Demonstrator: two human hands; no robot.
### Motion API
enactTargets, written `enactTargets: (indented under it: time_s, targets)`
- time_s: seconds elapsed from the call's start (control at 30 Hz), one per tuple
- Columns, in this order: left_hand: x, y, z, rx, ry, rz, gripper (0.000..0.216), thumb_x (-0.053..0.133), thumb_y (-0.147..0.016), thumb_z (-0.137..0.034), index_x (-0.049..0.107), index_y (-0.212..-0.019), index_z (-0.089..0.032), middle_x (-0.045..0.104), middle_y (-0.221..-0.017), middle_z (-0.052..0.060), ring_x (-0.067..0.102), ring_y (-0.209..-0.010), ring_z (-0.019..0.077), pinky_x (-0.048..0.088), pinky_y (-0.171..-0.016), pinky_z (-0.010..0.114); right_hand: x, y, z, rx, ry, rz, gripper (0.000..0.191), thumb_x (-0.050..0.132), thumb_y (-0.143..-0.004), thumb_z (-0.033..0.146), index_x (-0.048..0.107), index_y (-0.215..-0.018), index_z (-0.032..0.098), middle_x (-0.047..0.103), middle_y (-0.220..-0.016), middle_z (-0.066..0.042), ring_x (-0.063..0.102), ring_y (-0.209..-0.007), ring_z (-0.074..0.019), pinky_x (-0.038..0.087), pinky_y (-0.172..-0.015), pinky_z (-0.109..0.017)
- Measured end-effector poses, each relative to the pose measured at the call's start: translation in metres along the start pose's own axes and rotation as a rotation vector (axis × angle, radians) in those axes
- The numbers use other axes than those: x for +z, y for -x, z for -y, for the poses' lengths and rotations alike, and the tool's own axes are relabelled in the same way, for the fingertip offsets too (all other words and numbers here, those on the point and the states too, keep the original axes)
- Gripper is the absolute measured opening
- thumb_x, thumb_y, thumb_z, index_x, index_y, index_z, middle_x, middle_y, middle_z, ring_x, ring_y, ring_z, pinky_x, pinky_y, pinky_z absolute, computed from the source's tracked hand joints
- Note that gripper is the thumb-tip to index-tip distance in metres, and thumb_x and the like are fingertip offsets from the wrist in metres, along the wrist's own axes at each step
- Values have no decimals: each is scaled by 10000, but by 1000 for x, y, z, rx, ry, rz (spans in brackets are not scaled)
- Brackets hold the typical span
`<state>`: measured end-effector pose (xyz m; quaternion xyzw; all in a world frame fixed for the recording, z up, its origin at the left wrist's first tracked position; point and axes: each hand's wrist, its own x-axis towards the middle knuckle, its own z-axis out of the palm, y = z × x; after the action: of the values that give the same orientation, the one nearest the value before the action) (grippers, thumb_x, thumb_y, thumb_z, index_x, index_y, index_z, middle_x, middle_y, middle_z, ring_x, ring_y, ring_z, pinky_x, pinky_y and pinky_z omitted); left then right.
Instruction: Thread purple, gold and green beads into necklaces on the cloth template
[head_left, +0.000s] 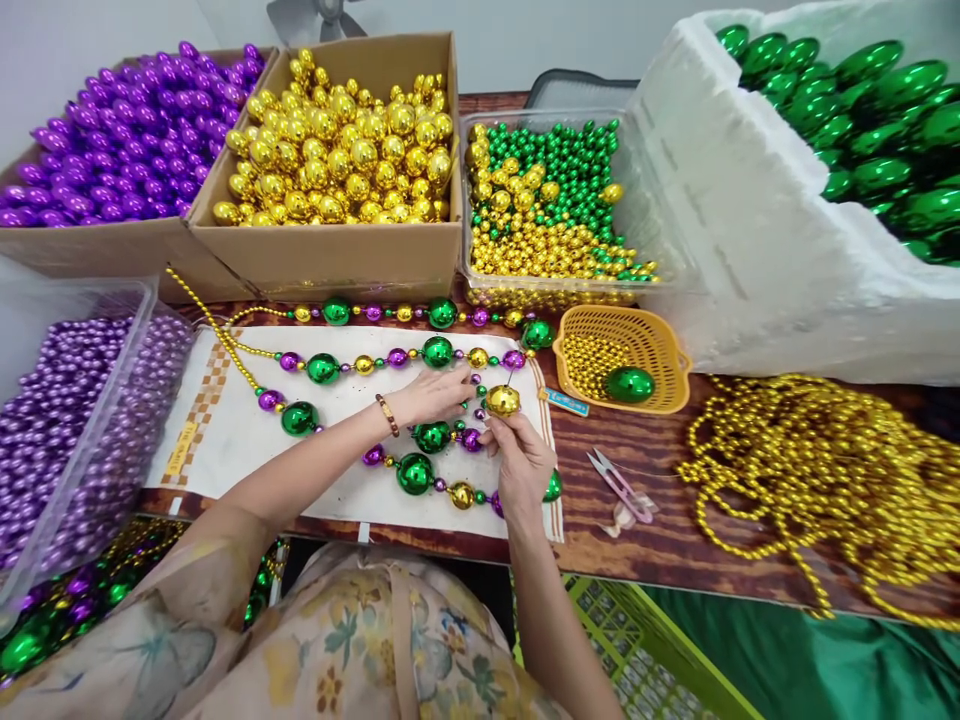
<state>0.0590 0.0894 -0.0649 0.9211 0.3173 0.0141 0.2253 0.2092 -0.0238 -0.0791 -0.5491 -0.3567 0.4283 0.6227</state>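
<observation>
A large shiny gold bead (pixel 502 401) is held in the fingertips of my right hand (pixel 521 455), with a thin dark needle-like point sticking up from it. My left hand (pixel 439 395) reaches in from the left, fingers drawn together beside small purple and green beads (pixel 481 391); what they pinch is hidden. Around both hands, a strand of purple, gold and green beads (pixel 397 357) lies across a white cloth (pixel 247 455). Nearer me, a lower strand carries a big green bead (pixel 415 474) and a gold one (pixel 462 494).
Behind stand cardboard boxes of purple (pixel 142 140) and gold beads (pixel 352 150), plus a clear bin (pixel 562 285) of mixed beads. To the right are a yellow basket (pixel 671 385), pink-handled thread snips (pixel 621 487), gold bead chains (pixel 825 490) and a foam box (pixel 750 300).
</observation>
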Motion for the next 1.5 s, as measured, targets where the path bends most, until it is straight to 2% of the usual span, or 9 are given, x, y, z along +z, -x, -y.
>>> enactTargets:
  time_s: [0.23,0.33,0.4,0.5,0.67,0.8,1.07,1.2,1.5]
  targets:
    - [-24,37,8,-153,274,-254,188,564,-882,-185,669,-1038,-187,638,-1034,73,586,-920,210,465,-882,353,1,-4,-3,8,27,-69,184,710,-813,360,742,-862,185,642,-635,6,558,-524,-138,411,-489,-261]
    - [-30,69,6,-352,522,-523,220,640,-862,-340,709,-1012,-194,671,-1013,80,618,-896,231,504,-820,363,8,3,0,-15,76,-88,143,644,-852,313,732,-847,200,649,-674,6,586,-580,-148,470,-566,-273]
    - [-30,79,7,-490,834,-571,298,698,-829,-427,724,-1028,-207,701,-995,69,645,-803,213,523,-721,335,17,4,2,-96,160,-34,159,598,-887,279,736,-851,209,685,-755,-8,628,-670,-159,498,-641,-276]
    - [-26,75,-8,-390,1184,-558,241,778,-774,-383,757,-954,-224,692,-1203,67,659,-1053,245,553,-850,338,31,0,8,-201,426,102,176,568,-943,235,744,-947,223,724,-898,-18,666,-852,-157,498,-774,-257]
    - [-17,56,-55,-248,1551,-646,140,798,-782,-348,749,-874,-254,733,-1073,12,657,-1100,228,518,-1020,448,46,5,29,-143,719,146,187,544,-953,170,702,-1036,229,726,-976,-3,659,-921,-149,467,-783,-239]
    - [-21,48,-59,-323,1612,-688,152,787,-798,-377,728,-867,-256,739,-1074,-12,680,-1031,202,524,-1006,457,50,5,37,-118,707,71,220,534,-965,211,627,-1164,230,731,-1013,5,663,-926,-165,443,-730,-255]
    - [-27,55,-58,-333,1514,-665,76,784,-778,-305,738,-837,-290,738,-1061,-33,658,-1108,241,566,-960,473,48,2,23,-142,602,76,138,552,-942,200,679,-922,250,719,-955,31,643,-893,-150,428,-750,-241]
    - [-28,59,-55,-363,1456,-788,104,785,-785,-314,738,-840,-240,728,-1071,2,657,-1085,213,559,-958,403,41,2,14,-109,379,35,128,559,-888,187,673,-849,230,671,-795,37,621,-771,-139,444,-698,-224]
    - [-53,76,-24,-339,1835,-861,196,782,-802,-272,710,-953,-170,723,-924,30,702,-869,149,545,-874,324,38,10,19,-110,80,231,149,641,-848,316,710,-795,195,627,-686,11,581,-580,-130,464,-575,-246]
